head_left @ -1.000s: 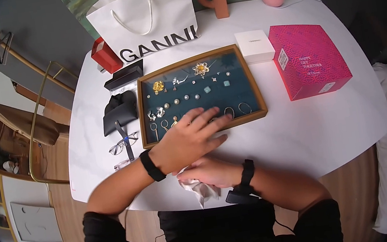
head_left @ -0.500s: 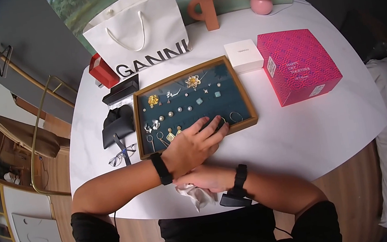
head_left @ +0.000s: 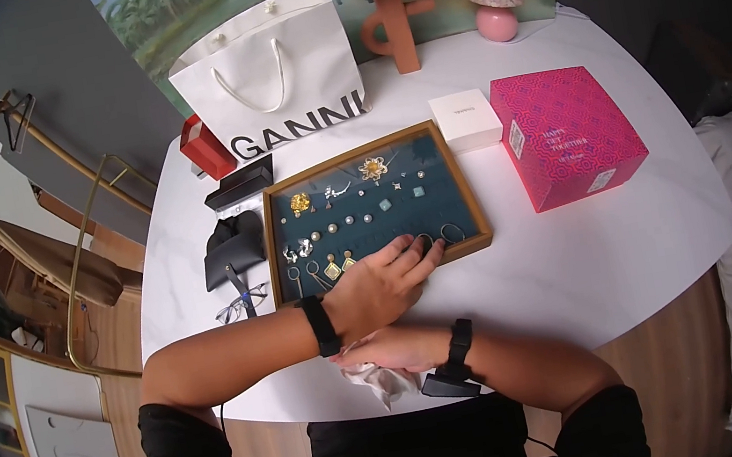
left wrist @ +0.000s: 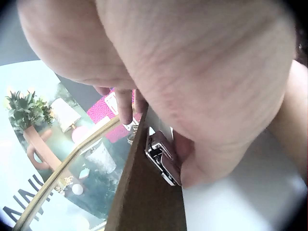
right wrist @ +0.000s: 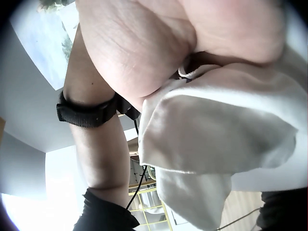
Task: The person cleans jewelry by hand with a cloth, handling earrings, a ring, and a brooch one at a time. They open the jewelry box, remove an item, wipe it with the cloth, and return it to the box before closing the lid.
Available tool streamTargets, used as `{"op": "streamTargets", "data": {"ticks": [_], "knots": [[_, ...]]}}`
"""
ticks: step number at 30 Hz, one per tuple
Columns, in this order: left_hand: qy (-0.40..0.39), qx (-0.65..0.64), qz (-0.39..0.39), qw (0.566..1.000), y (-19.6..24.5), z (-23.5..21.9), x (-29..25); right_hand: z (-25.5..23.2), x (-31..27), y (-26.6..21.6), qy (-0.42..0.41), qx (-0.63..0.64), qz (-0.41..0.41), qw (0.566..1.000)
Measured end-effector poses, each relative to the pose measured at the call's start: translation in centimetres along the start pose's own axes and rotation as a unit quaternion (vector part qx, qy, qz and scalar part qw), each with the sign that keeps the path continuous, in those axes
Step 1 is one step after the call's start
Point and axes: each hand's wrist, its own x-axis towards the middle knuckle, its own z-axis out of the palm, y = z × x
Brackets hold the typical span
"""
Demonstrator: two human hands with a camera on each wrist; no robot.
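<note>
Case of jewelry [head_left: 465, 185] lies on the desk [head_left: 579, 263], the left hand [head_left: 380, 291] spreading its fingers over the front edge, thumb against the metal clasp [left wrist: 162, 159], while the right hand [head_left: 394, 349] (just in front) grips crumpled cloth [head_left: 384, 382].

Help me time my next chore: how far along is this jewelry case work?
The jewelry already lies in rows inside the case. In hand: the left hand spreads over its near edge, thumb at a metal clasp; the right hand grips a pale cloth. Probably left: finishing with clasp and cloth. I can't tell whether the clasp is fastened.
</note>
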Motion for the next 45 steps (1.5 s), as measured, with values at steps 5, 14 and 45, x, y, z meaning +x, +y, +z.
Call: {"op": "streamTargets", "data": {"ticks": [5,14,45], "knots": [[-0.010,0.022,-0.005,1.000,0.3,-0.1,0.2,0.4,-0.6,-1.1,0.009,-0.031,0.017,0.999],[-0.034,0.003,0.008,0.999,-0.2,1.4,0.5,1.1,-1.0,-1.7,0.047,0.010,0.041,0.998],[0.152,-0.015,-0.206,0.966,-17.2,-7.2,-3.7,0.1,-0.3,-1.2,-0.004,-0.073,-0.005,0.997]]}}
